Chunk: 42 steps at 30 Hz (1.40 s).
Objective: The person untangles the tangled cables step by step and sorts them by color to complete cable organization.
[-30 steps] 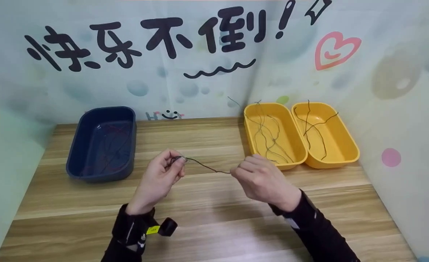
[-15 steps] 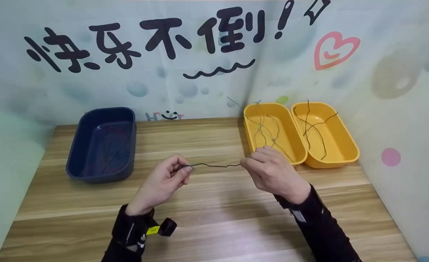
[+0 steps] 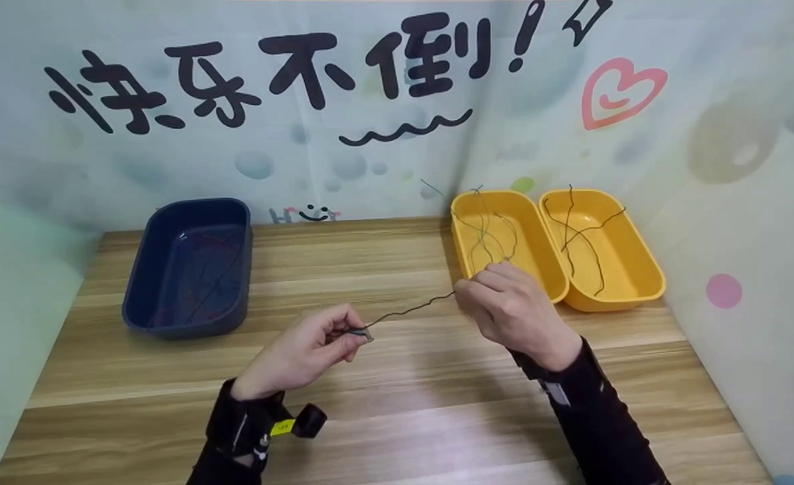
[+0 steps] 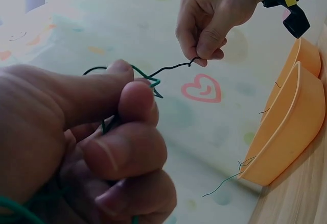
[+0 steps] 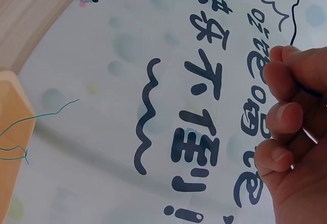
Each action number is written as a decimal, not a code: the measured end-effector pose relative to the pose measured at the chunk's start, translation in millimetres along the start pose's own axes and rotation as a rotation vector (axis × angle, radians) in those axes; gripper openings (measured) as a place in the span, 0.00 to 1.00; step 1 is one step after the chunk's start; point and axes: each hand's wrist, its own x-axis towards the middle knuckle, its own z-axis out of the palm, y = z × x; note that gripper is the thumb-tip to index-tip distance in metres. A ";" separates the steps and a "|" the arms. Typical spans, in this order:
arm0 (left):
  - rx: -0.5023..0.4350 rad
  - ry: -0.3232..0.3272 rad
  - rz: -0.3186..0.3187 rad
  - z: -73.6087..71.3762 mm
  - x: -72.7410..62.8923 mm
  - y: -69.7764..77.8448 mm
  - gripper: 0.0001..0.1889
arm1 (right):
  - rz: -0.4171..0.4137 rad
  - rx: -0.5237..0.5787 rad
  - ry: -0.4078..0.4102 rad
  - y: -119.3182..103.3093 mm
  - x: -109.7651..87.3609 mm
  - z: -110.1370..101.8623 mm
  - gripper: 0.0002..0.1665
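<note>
A thin black wire [image 3: 411, 310] stretches slightly wavy between the two hands above the table. The left hand [image 3: 302, 350] pinches one part of it between thumb and forefinger. A green wire [image 4: 144, 74] is bunched in that same grip, bent at the fingertips, with more of it trailing below the palm in the left wrist view. At the other end of the black wire, the right hand [image 3: 518, 313] pinches with thumb and curled fingers, in front of the left yellow bin [image 3: 459, 259]. How the two wires cross inside the left hand is hidden.
Green-grey wires [image 3: 483, 232] lie in the left yellow bin, some poking over its rim. Several black wires [image 3: 597, 259] are in the right yellow bin [image 3: 651, 273]. A dark blue bin [image 3: 198, 328] with dark and reddish wires stands left on the wooden table [image 3: 370, 431].
The right hand has shifted right and away from the person, keeping the black wire. The left hand has come right and nearer the person. The wire between them now slants up to the right.
</note>
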 end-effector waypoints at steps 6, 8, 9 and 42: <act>0.004 0.002 0.015 -2.2 -2.1 1.2 0.07 | -0.020 -0.006 0.021 3.5 -0.3 -2.3 0.03; 0.010 -0.008 0.019 -3.1 -2.8 1.4 0.07 | -0.011 -0.005 0.039 5.1 -0.5 -3.8 0.04; 0.017 -0.013 0.024 -3.5 -3.0 1.4 0.08 | -0.004 -0.005 0.049 5.7 -0.5 -4.7 0.04; 0.104 0.123 0.041 -13.3 -7.0 0.4 0.09 | 0.303 -0.036 0.311 41.8 -14.9 -44.2 0.04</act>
